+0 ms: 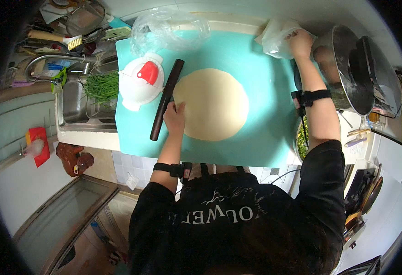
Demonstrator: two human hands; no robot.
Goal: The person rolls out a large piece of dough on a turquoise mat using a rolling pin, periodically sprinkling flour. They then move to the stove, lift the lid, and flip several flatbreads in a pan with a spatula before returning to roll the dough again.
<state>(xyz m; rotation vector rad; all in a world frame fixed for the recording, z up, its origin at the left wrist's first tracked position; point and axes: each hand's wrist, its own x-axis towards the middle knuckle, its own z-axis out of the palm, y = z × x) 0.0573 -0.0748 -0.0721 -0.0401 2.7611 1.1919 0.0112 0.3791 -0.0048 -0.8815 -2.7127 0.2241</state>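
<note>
A wide round sheet of rolled dough [213,105] lies flat on a turquoise mat [266,137] before me. My left hand [175,118] is at the dough's left edge, its thumb over the rim; whether the fingers pinch it is unclear. Just left of that hand a dark wooden rolling pin [166,99] rests at a slant. At the mat's far right corner, my right hand [300,43] reaches into the mouth of a translucent plastic bag [276,41]. The bag hides its fingertips and whatever they touch.
Left on the mat sits a white plastic lidded container with a red handle [148,73]. Behind it lies a crumpled clear bag [170,31]. Green chives [101,87] fill part of the steel sink [72,110]. A large metal pot [340,68] and a bowl of chopped greens [302,137] stand right.
</note>
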